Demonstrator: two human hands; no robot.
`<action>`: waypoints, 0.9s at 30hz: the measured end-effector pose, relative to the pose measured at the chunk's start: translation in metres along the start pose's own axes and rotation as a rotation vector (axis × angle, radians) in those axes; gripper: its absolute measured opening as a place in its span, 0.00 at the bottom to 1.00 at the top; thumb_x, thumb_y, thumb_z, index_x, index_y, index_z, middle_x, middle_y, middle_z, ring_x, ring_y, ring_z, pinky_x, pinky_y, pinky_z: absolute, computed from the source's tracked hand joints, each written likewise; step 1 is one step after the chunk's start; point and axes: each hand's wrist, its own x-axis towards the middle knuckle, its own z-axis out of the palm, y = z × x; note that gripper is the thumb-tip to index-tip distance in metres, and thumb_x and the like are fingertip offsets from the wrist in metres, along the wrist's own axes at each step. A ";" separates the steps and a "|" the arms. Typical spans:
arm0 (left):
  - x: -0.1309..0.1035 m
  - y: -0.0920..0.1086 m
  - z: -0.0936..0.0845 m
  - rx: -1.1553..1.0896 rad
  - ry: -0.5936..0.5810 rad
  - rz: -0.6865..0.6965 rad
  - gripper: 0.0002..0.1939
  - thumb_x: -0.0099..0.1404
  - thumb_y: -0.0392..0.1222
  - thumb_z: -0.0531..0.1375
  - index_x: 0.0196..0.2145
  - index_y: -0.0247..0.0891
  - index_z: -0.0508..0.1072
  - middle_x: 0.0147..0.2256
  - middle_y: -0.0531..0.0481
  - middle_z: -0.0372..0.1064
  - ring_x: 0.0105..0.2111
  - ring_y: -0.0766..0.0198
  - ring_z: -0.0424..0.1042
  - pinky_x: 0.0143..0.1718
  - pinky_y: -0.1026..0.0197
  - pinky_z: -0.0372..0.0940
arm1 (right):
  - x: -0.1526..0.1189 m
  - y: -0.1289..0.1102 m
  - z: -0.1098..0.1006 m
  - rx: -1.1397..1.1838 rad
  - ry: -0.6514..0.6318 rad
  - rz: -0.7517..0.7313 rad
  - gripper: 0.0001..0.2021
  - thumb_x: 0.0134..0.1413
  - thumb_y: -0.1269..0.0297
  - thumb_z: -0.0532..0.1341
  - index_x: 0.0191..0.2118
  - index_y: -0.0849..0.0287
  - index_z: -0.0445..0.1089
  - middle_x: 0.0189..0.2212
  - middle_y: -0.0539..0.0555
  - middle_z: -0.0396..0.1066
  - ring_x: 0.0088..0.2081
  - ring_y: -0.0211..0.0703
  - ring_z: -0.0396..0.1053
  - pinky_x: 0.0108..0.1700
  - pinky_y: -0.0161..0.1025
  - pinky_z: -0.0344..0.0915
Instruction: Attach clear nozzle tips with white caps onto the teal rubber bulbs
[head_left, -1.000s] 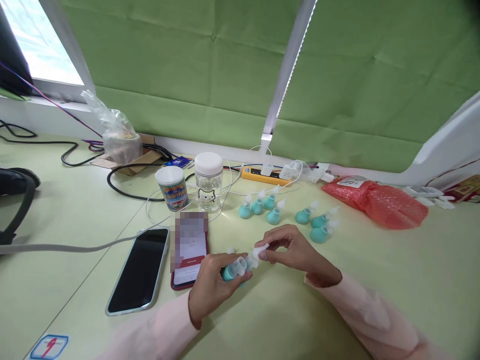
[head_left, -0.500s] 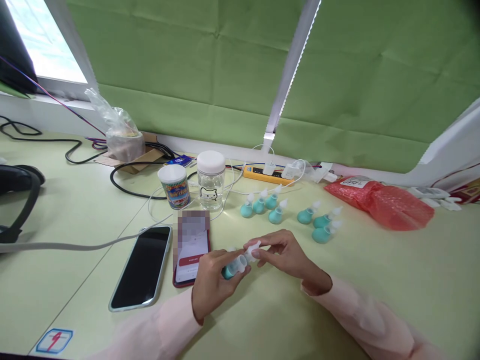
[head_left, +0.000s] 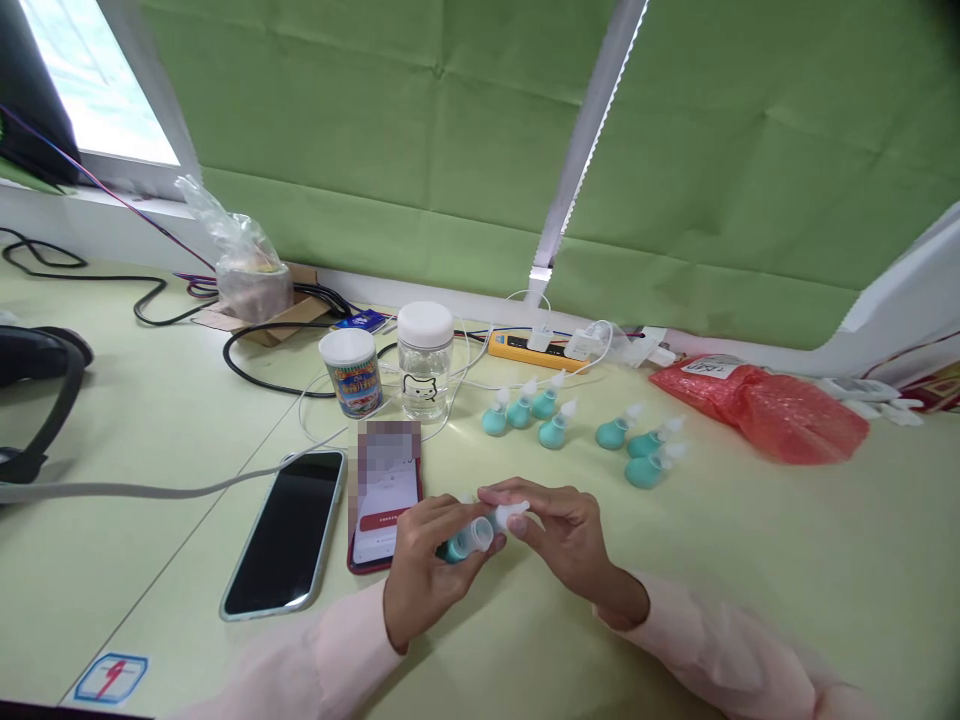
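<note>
My left hand (head_left: 429, 572) is closed around a teal nasal aspirator bulb (head_left: 454, 549) with a translucent round collar (head_left: 477, 535) facing right, its opening showing. Between the thumb and fingers of my right hand (head_left: 568, 535) is a white tapered nozzle tip (head_left: 510, 515), pointing right. The tip lies close beside the collar; whether they touch is hard to see. Much of the bulb is hidden by my left fingers. Beyond my hands, several teal aspirators with pale tips (head_left: 553, 431) stand on the table, and a few to the right (head_left: 644, 470) lean over.
Left of my hands lie a red-cased phone (head_left: 379, 545) and a dark-screened phone (head_left: 285, 535). Behind them stand a noodle cup (head_left: 355, 378) and a lidded jar (head_left: 424, 365). A yellow power strip (head_left: 517, 351), cables and a red plastic bag (head_left: 799, 415) line the back.
My right hand has turned slightly and come down a little with the nozzle tip, which now points more sideways. My left hand keeps its hold, with the collar opening turned slightly.
</note>
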 end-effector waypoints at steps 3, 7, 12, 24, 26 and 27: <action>-0.001 0.001 0.002 -0.014 -0.004 0.011 0.08 0.52 0.37 0.61 0.33 0.38 0.73 0.24 0.48 0.71 0.23 0.63 0.66 0.27 0.62 0.60 | -0.002 -0.003 0.000 -0.112 0.024 -0.019 0.10 0.47 0.70 0.58 0.37 0.55 0.71 0.35 0.54 0.73 0.37 0.45 0.70 0.38 0.42 0.68; 0.000 0.006 0.001 -0.093 -0.085 -0.088 0.12 0.52 0.40 0.61 0.36 0.38 0.73 0.26 0.47 0.73 0.24 0.62 0.69 0.26 0.63 0.62 | 0.000 -0.011 -0.007 -0.207 0.042 0.021 0.06 0.48 0.70 0.58 0.34 0.58 0.70 0.31 0.54 0.73 0.33 0.44 0.71 0.35 0.39 0.69; 0.005 0.003 -0.006 -0.334 0.038 -0.310 0.14 0.57 0.44 0.55 0.40 0.36 0.70 0.38 0.43 0.71 0.34 0.57 0.70 0.35 0.60 0.62 | 0.016 -0.019 -0.043 -0.295 0.223 0.156 0.05 0.48 0.64 0.58 0.31 0.60 0.67 0.27 0.55 0.73 0.30 0.45 0.72 0.33 0.39 0.69; 0.014 0.008 -0.009 -0.556 0.256 -0.495 0.07 0.62 0.43 0.49 0.33 0.42 0.50 0.19 0.59 0.61 0.19 0.69 0.57 0.22 0.67 0.52 | 0.043 -0.002 -0.115 -1.235 -0.031 0.342 0.10 0.48 0.65 0.53 0.26 0.60 0.70 0.23 0.53 0.72 0.26 0.42 0.69 0.30 0.37 0.63; 0.012 0.007 -0.009 -0.634 0.248 -0.475 0.06 0.61 0.43 0.48 0.33 0.43 0.49 0.21 0.58 0.62 0.20 0.68 0.59 0.21 0.67 0.53 | 0.041 -0.002 -0.118 -1.287 -0.021 0.341 0.10 0.48 0.64 0.53 0.30 0.60 0.70 0.24 0.53 0.73 0.27 0.43 0.70 0.30 0.38 0.64; 0.012 0.007 -0.009 -0.666 0.245 -0.469 0.06 0.61 0.43 0.47 0.33 0.43 0.50 0.23 0.58 0.62 0.20 0.68 0.60 0.21 0.66 0.54 | 0.040 -0.002 -0.118 -1.330 -0.002 0.343 0.10 0.48 0.62 0.54 0.32 0.60 0.70 0.26 0.55 0.73 0.28 0.45 0.70 0.31 0.39 0.64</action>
